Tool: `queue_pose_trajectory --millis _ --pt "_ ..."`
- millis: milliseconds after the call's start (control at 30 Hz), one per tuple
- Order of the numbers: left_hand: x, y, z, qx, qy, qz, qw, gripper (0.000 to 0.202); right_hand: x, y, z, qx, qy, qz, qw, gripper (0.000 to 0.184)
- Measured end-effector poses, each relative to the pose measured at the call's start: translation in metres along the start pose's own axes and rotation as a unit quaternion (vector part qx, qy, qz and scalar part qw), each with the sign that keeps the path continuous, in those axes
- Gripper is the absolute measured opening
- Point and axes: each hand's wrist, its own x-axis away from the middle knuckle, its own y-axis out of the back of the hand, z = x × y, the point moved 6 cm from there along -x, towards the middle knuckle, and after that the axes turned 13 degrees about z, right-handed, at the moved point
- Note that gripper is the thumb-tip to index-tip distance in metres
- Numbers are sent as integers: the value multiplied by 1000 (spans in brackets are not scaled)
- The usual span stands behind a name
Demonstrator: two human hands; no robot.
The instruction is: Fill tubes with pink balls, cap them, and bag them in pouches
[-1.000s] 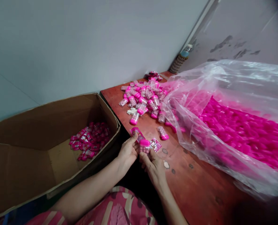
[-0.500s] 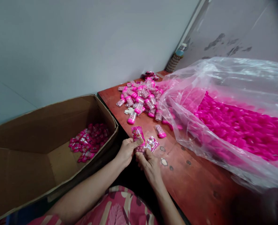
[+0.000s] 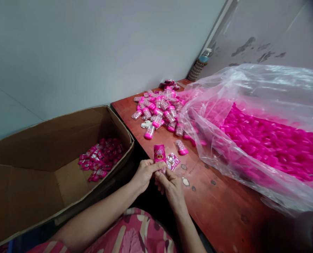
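A pink printed wrapper (image 3: 159, 153) stands upright between my hands at the table's near edge. My left hand (image 3: 145, 174) is closed on it, thumb pressed across its lower part. Below, my right hand (image 3: 170, 183) pinches the bottom end of a small candy bottle, mostly hidden by fingers and wrapper. Just beyond my right fingers lie shiny pink-and-silver wrappers (image 3: 173, 161). A single clear candy bottle (image 3: 181, 147) with a pink cap and pale pink balls lies behind them. Farther back is a heap of such candy bottles (image 3: 159, 109).
A large cardboard box (image 3: 21, 182) stands at left, with wrapped pink pieces (image 3: 103, 158) inside. On the red table (image 3: 219, 211), a clear plastic bag (image 3: 251, 182) holds many pink plastic pieces (image 3: 272, 144). A bottle in a woven cover (image 3: 197, 68) stands at the back corner.
The wrapper has turned more upright and its printed front faces me. The pink balls seen below it before are now covered. Both hands have shifted slightly right and stay together.
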Motion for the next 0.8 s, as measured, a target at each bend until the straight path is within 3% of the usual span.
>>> queue_pose_trajectory --millis 100,200,300,500,800 --pt "4 -4 2 -13 -13 -9 1000 28 0 0 -5 -54 -17 19 998 26" --pt "8 -11 1 11 -23 20 999 31 -4 1 -9 -112 -34 49 992 26" --pt "9 -10 -1 39 -36 31 998 33 -6 3 -7 -86 -31 66 994 24" --pt "11 -5 6 38 -29 18 999 27 -5 6 -3 -41 -31 40 998 23" --pt "16 -1 2 86 -36 -16 996 24 0 1 -7 -195 22 34 980 21"
